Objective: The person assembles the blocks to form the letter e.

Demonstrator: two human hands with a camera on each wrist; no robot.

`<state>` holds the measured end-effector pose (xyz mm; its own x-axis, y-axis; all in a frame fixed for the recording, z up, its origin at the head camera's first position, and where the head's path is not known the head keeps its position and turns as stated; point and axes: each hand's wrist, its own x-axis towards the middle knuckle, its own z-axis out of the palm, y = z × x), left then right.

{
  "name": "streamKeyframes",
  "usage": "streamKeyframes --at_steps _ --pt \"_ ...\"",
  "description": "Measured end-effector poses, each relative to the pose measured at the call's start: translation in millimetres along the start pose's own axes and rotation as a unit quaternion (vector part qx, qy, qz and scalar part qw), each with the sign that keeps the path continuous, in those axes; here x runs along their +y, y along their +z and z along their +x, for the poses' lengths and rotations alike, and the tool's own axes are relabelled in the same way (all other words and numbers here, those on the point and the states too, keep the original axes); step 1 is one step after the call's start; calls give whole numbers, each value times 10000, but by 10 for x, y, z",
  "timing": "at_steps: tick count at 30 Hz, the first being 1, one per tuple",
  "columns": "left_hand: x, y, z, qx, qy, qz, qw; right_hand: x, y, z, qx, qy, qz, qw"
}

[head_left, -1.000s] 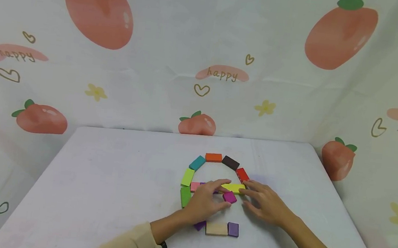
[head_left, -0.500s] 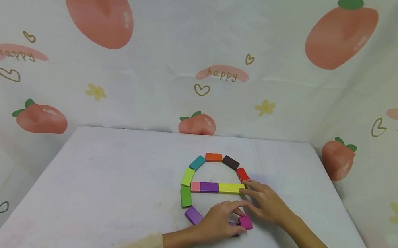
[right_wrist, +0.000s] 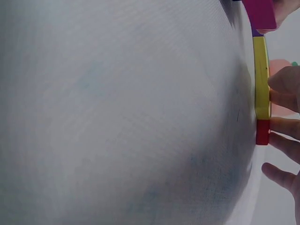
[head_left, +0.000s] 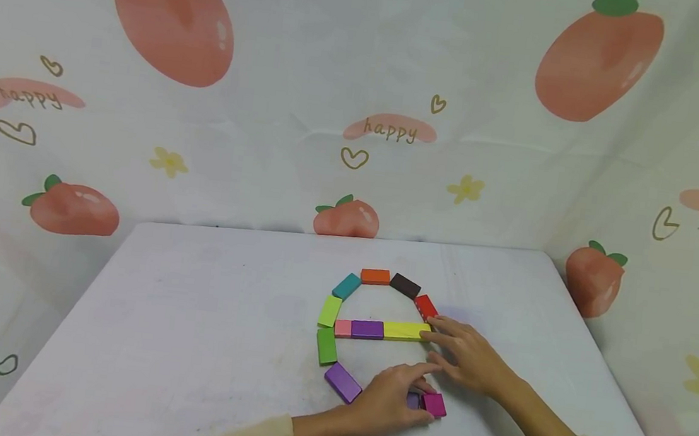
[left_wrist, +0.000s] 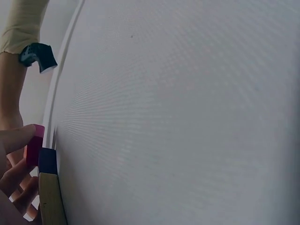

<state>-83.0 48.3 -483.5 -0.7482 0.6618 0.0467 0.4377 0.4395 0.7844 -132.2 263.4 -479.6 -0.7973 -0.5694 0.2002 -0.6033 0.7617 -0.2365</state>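
My left hand (head_left: 388,401) pinches a magenta wooden block (head_left: 434,404) between thumb and fingers, at the right end of the bottom row. In the left wrist view the magenta block (left_wrist: 33,151) is beside a dark purple block (left_wrist: 47,161), followed by a beige block (left_wrist: 51,199). My hand hides the beige block in the head view. My right hand (head_left: 472,355) has extended fingers, with fingertips right at the yellow block (head_left: 403,332) and the red block (head_left: 425,307). In the right wrist view these fingertips lie along the yellow block (right_wrist: 262,79).
The other blocks curve up the left and over the top: purple (head_left: 343,383), green (head_left: 327,346), lime (head_left: 330,311), teal (head_left: 346,286), orange (head_left: 375,277) and dark brown (head_left: 405,286). A pink block (head_left: 343,328) and purple bar (head_left: 367,329) continue the middle row on the white table (head_left: 217,318).
My left hand has carried the magenta block from just below the yellow block down and right to the end of the bottom row. My right hand stays nearly still.
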Motion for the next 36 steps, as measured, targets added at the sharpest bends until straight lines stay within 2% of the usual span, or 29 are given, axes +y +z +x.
streamKeyframes --at_steps 11,16,29,33,36 --pt "-7 26 23 -77 -430 50 9990 -21 -2 0 -5 64 -20 10000" --pt "-13 25 26 -83 -484 177 9986 -22 -1 0 16 55 -32 10000" --pt "-20 39 30 -86 -498 160 9986 -12 7 -6 68 22 -52 10000" --pt "-30 -12 21 14 -442 144 9989 -2 2 -2 60 -3 -30 10000" --pt "-55 -133 7 191 -411 126 9989 2 -6 6 14 -13 21 10000"
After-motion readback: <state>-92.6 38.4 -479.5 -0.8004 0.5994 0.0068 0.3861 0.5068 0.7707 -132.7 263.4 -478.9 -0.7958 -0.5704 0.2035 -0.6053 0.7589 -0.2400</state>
